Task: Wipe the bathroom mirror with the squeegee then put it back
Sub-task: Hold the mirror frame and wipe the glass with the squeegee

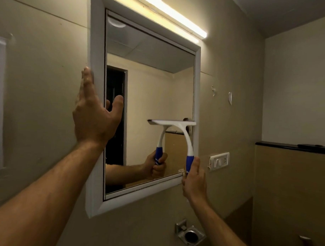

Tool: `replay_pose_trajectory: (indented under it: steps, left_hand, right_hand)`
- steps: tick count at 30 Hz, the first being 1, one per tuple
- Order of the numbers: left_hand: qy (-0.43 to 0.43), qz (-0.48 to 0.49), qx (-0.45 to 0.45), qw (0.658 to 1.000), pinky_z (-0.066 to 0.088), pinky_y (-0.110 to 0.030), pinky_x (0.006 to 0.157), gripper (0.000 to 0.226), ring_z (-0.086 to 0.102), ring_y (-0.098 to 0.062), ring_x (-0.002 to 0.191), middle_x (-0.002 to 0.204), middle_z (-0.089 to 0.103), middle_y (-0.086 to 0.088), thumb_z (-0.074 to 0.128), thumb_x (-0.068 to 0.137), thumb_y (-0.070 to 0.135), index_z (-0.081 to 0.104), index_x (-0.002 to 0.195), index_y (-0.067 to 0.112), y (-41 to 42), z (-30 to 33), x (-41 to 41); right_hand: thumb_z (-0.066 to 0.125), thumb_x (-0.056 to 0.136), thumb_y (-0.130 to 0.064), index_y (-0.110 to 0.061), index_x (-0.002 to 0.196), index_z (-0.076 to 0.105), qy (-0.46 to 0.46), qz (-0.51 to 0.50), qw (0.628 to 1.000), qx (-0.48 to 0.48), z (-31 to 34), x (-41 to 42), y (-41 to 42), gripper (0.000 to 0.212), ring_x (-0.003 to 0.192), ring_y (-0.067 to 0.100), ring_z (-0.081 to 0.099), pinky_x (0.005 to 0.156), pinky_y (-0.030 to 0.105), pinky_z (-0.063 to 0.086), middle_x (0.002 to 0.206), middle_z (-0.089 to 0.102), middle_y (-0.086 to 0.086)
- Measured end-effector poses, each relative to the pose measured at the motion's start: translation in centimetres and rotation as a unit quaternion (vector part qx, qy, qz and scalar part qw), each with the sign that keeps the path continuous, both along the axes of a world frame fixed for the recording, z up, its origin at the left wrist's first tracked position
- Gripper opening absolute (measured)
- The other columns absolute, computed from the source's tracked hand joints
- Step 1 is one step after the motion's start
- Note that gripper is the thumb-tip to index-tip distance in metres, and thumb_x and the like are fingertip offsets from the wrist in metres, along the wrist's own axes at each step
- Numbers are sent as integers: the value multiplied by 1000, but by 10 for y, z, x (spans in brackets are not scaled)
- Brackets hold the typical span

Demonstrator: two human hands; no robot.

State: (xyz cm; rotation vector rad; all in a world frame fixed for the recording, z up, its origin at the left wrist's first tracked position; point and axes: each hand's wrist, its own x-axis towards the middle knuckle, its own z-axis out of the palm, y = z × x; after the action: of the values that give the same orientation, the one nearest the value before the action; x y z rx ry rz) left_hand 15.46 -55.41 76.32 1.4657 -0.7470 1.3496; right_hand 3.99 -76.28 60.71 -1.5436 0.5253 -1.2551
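I brace the mirror frame at centre left, left hand fingers straight; right hand fingers curl round squeegee handle, blade on glass.

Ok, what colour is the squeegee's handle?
The squeegee has a white neck and a blue handle with white stripes, clearest in the head view.

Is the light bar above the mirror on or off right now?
On. The light bar above the mirror glows bright along its whole length and throws a warm wash onto the wall beside it.
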Motion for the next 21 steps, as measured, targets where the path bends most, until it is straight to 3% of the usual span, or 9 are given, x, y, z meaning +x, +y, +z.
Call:
replay_pose_trajectory:
  steps: [4, 7, 13, 21]
  left_hand:
    - [-1, -1, 0, 1000, 32, -37, 110, 84, 31, -26, 140, 157, 24, -7, 48, 87, 50, 11, 153, 13, 0, -1, -1]
    - [-4, 0, 0, 1000, 33, -38, 110, 85, 32, -26, 140, 157, 25, -8, 47, 86, 51, 12, 153, 13, -1, -1, -2]
    - [-9, -8, -4, 1000, 32, -36, 110, 82, 32, -25, 140, 157, 26, -7, 48, 87, 49, 14, 153, 14, 0, 0, -2]
    - [-13, -3, -12, 1000, 28, -30, 109, 81, 32, -24, 140, 156, 27, -7, 49, 88, 47, 14, 153, 12, -1, 0, 1]
  right_hand:
    - [16, 80, -73, -17, 86, 52, 13, -1, 1000, 1, -17, -9, 3, 66, 58, 18, 48, 55, 29, 39, 71, 50, 9]
    - [18, 94, -61, -19, 81, 49, 6, -4, 1000, -11, 13, -15, 1, 54, 57, 16, 47, 55, 29, 40, 69, 49, 6]
    - [20, 93, -64, -17, 80, 52, -26, 7, 999, -22, 60, -4, -7, 59, 53, 16, 44, 53, 28, 38, 64, 47, 4]
    - [19, 75, -79, -11, 86, 55, 7, 43, 999, 23, -24, -10, -5, 77, 50, 16, 43, 48, 26, 37, 64, 47, 7]
